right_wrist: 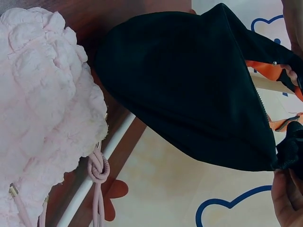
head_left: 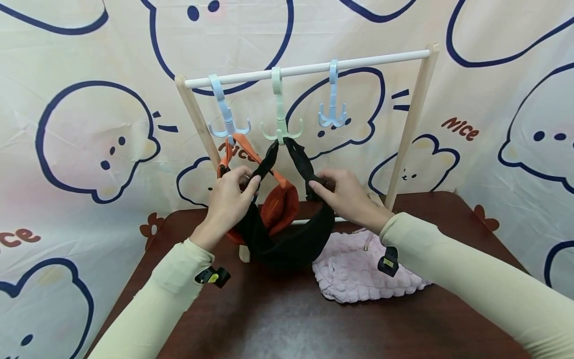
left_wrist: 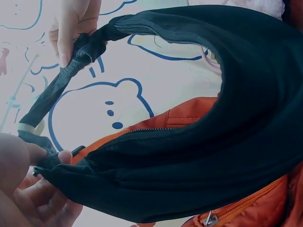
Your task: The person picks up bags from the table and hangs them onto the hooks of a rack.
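A black zippered shoulder bag (head_left: 291, 244) hangs by its strap from the light green hook hanger (head_left: 280, 107) in the middle of the white rail. My left hand (head_left: 227, 202) pinches the left side of the strap close to the bag's end. On the other side, my right hand (head_left: 344, 192) grips the strap near a knot, thumb on top. In the left wrist view the bag's body (left_wrist: 199, 175) curves down in a crescent with its zipper along the inner edge. Behind it, an orange bag (head_left: 280, 204) hangs from the left blue hook hanger (head_left: 224, 109).
A pink puffy bag (head_left: 354, 269) with a knotted cord (right_wrist: 98, 168) lies on the brown table (head_left: 278, 319), below my right forearm. Another blue hook hanger (head_left: 333, 97) hangs at the right of the white rail (head_left: 385, 59). Wooden posts (head_left: 411, 127) hold the rail up.
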A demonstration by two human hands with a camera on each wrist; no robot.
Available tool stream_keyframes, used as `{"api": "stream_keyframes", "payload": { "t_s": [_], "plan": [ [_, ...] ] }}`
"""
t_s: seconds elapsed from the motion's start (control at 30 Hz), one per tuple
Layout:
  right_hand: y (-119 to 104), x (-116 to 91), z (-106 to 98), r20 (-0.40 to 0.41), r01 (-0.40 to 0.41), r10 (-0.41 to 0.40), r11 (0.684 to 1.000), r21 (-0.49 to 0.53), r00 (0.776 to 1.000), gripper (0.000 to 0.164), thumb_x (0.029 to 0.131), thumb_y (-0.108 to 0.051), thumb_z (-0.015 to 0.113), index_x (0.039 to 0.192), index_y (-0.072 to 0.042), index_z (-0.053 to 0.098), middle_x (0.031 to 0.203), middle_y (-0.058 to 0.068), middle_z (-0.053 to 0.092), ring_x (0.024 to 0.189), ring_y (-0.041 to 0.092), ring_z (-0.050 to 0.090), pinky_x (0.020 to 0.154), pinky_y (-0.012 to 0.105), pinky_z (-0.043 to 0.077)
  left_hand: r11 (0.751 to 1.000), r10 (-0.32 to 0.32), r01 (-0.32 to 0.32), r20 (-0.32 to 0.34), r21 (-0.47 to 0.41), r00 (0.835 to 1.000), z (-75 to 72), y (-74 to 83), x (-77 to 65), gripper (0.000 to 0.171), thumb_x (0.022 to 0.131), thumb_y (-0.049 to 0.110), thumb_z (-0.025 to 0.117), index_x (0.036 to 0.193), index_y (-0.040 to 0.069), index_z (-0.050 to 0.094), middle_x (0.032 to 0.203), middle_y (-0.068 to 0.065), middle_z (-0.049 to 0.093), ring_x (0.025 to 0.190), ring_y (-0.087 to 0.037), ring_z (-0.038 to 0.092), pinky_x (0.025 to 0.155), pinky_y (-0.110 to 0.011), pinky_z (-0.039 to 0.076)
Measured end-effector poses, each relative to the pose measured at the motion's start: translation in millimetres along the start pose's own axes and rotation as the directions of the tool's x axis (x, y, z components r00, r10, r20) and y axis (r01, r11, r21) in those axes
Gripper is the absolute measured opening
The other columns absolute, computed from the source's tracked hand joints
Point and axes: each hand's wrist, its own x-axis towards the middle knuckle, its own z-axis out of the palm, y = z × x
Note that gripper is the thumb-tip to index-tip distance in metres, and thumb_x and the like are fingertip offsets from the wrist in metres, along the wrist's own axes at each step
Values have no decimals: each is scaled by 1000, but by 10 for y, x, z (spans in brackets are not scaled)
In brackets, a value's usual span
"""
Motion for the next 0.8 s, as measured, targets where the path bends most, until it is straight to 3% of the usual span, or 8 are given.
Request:
{"api": "stream_keyframes", "payload": {
  "t_s": [0.3,0.63,0.8],
  "plan": [
    [-14,-14,59,9,10,-10,1000,-7,1000,16,100,-18,64,100,-5,74,84,8,72,71,16,60,66,29,47,1000,10,-10,2,27,1000,45,-2,6,17,102,26,61,100,10,67,76,-6,73,48,-16,48,51,-31,36],
    [23,2,110,20,13,-13,1000,-25,1000,16,100,-20,64,102,-7,74,93,8,76,84,20,72,75,38,57,999,-8,7,26,32,1000,94,-11,3,17,102,28,61,100,12,66,81,-5,74,53,-19,49,52,-33,37],
    [36,6,126,20,15,-15,1000,-19,1000,15,99,-19,65,104,-8,75,96,8,77,89,22,74,79,43,58,999,-11,10,28,35,1000,99,-12,-2,17,101,28,62,101,12,68,87,-6,75,61,-21,56,56,-33,41]
  ]
}}
